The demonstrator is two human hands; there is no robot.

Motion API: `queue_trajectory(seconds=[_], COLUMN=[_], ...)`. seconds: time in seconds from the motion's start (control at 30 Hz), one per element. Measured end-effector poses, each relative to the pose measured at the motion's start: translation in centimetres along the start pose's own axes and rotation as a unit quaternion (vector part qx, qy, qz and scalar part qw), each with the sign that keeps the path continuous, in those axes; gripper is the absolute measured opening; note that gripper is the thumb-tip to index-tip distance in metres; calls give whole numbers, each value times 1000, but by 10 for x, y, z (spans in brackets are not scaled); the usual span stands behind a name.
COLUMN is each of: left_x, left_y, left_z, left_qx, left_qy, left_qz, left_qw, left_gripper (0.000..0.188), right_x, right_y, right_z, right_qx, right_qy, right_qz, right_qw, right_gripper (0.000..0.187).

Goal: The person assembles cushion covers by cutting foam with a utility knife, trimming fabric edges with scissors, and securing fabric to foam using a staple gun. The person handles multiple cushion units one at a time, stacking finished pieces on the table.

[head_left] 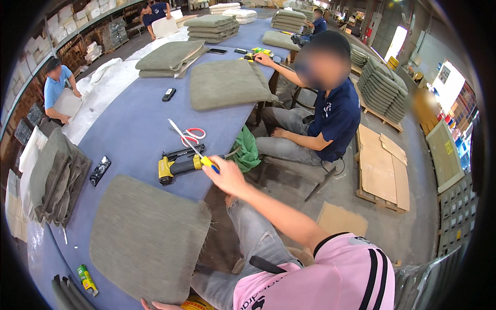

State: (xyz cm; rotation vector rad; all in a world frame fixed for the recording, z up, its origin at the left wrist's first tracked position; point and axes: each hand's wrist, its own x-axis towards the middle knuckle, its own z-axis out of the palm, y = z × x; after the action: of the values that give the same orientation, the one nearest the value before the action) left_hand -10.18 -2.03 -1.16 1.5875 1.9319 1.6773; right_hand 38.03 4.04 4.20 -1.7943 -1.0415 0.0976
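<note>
Black lettering (258, 300) marks pink shirt (320, 276), right hand (227, 178) clamped on yellow-handled tool (208, 162), grip of left hand (157, 306) unclear.

Your table (129, 139) has a blue covering, and a yellow-and-black staple gun (181, 168) lies by its right edge. Just beyond that gun you have scissors (192, 136) with red-and-white handles; farther beyond lie a small black handheld device (169, 94), a grey-green cushion (227, 85) and a stack of similar cushions (168, 57). To the gun's left sit a dark patterned phone (100, 171) and, past it, a pile of folded grey-green fabric (59, 178). On your side of it lie a grey-green fabric-covered pad (147, 232) and, farther left, a small green-and-yellow packet (87, 280).
</note>
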Motion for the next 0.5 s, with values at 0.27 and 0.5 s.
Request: queue_trajectory(seconds=[0.27,0.5], left_x=[-2,-1], left_y=[1,-4], left_z=[8,4], left_qx=[-26,-15], left_qy=[-11,-33], left_qz=[-10,-19], left_qw=[1000,999], left_gripper=[56,55], right_x=[122,35], right_y=[61,60], right_z=[25,13], right_qx=[-278,-182], right_qy=[-136,45], right_qz=[-62,-165], right_qw=[949,968], right_gripper=[46,67])
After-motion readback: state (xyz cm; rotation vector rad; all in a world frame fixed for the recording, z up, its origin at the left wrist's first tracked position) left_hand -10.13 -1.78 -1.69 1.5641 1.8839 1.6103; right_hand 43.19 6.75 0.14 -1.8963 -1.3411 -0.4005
